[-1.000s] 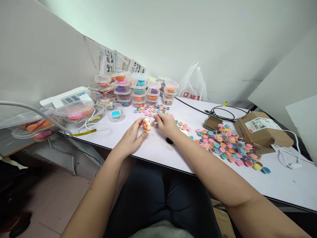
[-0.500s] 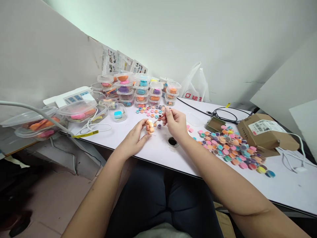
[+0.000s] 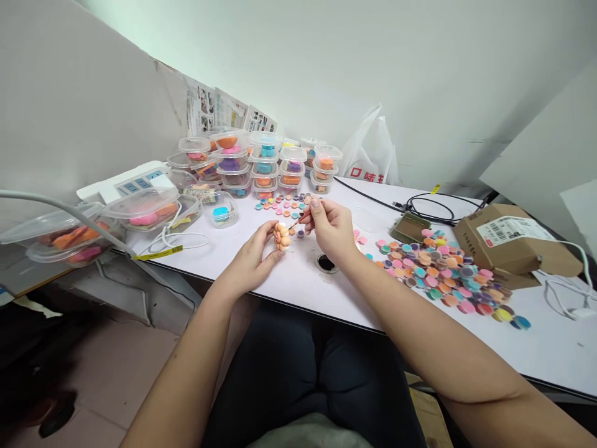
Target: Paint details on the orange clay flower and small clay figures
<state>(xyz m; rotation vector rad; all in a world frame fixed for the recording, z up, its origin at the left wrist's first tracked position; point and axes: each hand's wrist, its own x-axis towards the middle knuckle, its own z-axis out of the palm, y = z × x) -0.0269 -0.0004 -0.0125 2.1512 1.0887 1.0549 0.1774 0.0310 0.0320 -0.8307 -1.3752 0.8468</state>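
Between the thumb and fingers of my left hand [image 3: 254, 259] is a small bumpy orange and white figure [image 3: 282, 238], held just above the white table [image 3: 298, 280]. My right hand [image 3: 332, 229] pinches a thin reddish brush [image 3: 302, 219], its tip pointing left, close to the figure's upper right side. Whether the tip touches the figure cannot be made out. Behind both hands lie small round paint pots [image 3: 286, 204] in several colours, partly hidden by the right hand.
Stacked clear tubs [image 3: 233, 168] of coloured clay stand at the back left, near a power strip [image 3: 140, 180]. To the right are a big pile of paint pots [image 3: 433, 267], a cardboard box [image 3: 506, 239] and a black cable [image 3: 420, 208]. A round hole [image 3: 326, 262] opens near my right wrist.
The view has shifted slightly. The brush has moved up a little relative to the figure, which stays in my left hand and appears turned a little.
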